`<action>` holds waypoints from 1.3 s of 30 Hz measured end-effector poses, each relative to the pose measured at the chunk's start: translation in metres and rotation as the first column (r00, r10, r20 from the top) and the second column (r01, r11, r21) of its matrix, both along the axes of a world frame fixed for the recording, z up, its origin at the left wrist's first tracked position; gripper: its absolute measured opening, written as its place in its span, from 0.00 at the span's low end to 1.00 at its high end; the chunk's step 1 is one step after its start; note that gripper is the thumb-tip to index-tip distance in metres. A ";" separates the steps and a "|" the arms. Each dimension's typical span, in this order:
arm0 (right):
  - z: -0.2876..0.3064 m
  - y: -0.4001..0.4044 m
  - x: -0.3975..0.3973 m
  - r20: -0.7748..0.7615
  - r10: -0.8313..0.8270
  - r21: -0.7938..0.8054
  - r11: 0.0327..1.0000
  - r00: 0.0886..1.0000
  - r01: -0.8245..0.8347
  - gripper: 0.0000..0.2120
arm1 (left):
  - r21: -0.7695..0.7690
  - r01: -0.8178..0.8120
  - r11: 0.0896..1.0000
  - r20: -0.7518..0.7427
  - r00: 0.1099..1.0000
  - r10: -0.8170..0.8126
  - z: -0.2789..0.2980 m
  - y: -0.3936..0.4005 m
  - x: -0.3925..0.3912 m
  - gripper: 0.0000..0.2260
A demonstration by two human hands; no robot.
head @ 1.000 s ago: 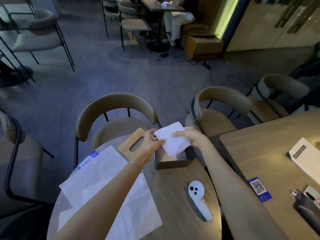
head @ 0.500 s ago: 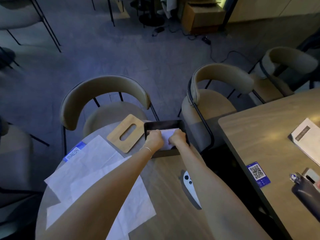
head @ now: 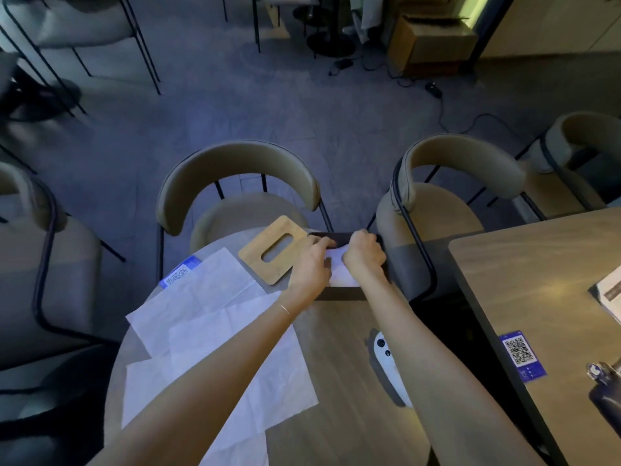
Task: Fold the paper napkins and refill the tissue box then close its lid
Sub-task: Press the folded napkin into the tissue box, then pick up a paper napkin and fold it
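Note:
A dark tissue box [head: 339,293] stands open at the far edge of the round table. My left hand [head: 311,264] and my right hand [head: 364,255] are both down inside it, fingers curled onto a folded white napkin [head: 339,274]. The wooden lid [head: 274,248] with its oval slot lies flat on the table just left of the box, touching my left hand's side. Several unfolded napkins [head: 208,317] lie spread over the left part of the table, partly under my left forearm.
A white controller [head: 389,364] lies on the table between my forearms and the right edge. Two padded chairs [head: 235,176] stand beyond the table. A second table [head: 537,280] on the right carries a QR sticker [head: 521,354], a booklet and a dark clip.
The folded napkin was held above the box one second ago; both hands have lowered it into the box and now press on it. The view tilted downward.

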State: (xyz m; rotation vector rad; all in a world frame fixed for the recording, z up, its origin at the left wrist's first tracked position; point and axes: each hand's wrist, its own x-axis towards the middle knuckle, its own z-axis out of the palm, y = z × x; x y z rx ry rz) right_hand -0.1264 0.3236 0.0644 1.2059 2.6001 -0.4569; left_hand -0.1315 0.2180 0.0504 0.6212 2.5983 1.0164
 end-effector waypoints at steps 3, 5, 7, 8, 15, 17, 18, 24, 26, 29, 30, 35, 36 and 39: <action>0.015 -0.035 -0.009 -0.177 0.161 0.145 0.980 0.971 -0.136 0.17 | 0.166 -0.217 0.962 -0.014 0.975 0.223 0.003 -0.052 0.015 0.12; 0.020 -0.065 -0.010 -0.294 0.299 0.209 0.947 0.908 -0.245 0.15 | 0.101 -0.380 0.919 -0.041 0.922 0.386 -0.007 -0.094 0.034 0.15; 0.015 -0.098 -0.008 -0.321 0.448 0.189 0.894 0.835 -0.407 0.15 | -0.011 -0.519 0.855 -0.005 0.855 0.519 -0.022 -0.133 0.058 0.23; 0.008 -0.114 -0.006 -0.303 0.508 0.129 0.860 0.807 -0.493 0.14 | -0.072 -0.555 0.829 0.041 0.828 0.559 -0.030 -0.150 0.071 0.28; -0.056 -0.191 0.032 -0.035 0.740 -0.328 0.627 0.672 -0.707 0.25 | -0.350 -0.265 0.899 0.301 0.876 0.376 -0.061 -0.201 0.129 0.52; -0.058 -0.195 0.035 0.021 0.758 -0.288 0.629 0.652 -0.722 0.21 | -0.371 -0.197 0.908 0.289 0.904 0.314 -0.062 -0.206 0.133 0.51; -0.056 -0.195 0.035 0.054 0.766 -0.262 0.630 0.641 -0.731 0.15 | -0.379 -0.175 0.909 0.284 0.913 0.294 -0.063 -0.209 0.133 0.51; -0.034 -0.181 0.034 0.075 0.770 -0.229 0.631 0.633 -0.741 0.13 | -0.301 -0.178 0.937 0.250 0.933 0.258 -0.065 -0.220 0.135 0.47; -0.027 -0.169 0.032 0.010 0.735 -0.305 0.648 0.678 -0.698 0.12 | -0.269 -0.197 0.943 0.243 0.933 0.264 -0.068 -0.224 0.133 0.46; -0.012 -0.150 0.034 -0.072 0.654 -0.483 0.638 0.753 -0.600 0.15 | -0.130 -0.296 0.946 0.215 0.923 0.318 -0.063 -0.223 0.138 0.45; -0.004 -0.144 0.035 -0.098 0.612 -0.533 0.634 0.785 -0.560 0.16 | -0.066 -0.353 0.933 0.223 0.907 0.358 -0.059 -0.222 0.135 0.45; 0.038 -0.108 0.041 -0.295 0.249 -0.694 0.607 0.922 -0.386 0.07 | 0.282 -0.425 0.860 0.661 0.736 0.146 -0.038 -0.219 0.104 0.46; 0.047 -0.100 0.042 -0.328 0.140 -0.731 0.588 0.934 -0.345 0.11 | 0.371 -0.468 0.802 0.755 0.654 0.033 -0.031 -0.215 0.097 0.45; 0.071 -0.073 0.046 -0.413 -0.138 -0.819 0.489 0.900 -0.301 0.09 | 0.341 -0.760 0.553 0.779 0.558 0.286 -0.009 -0.198 0.083 0.41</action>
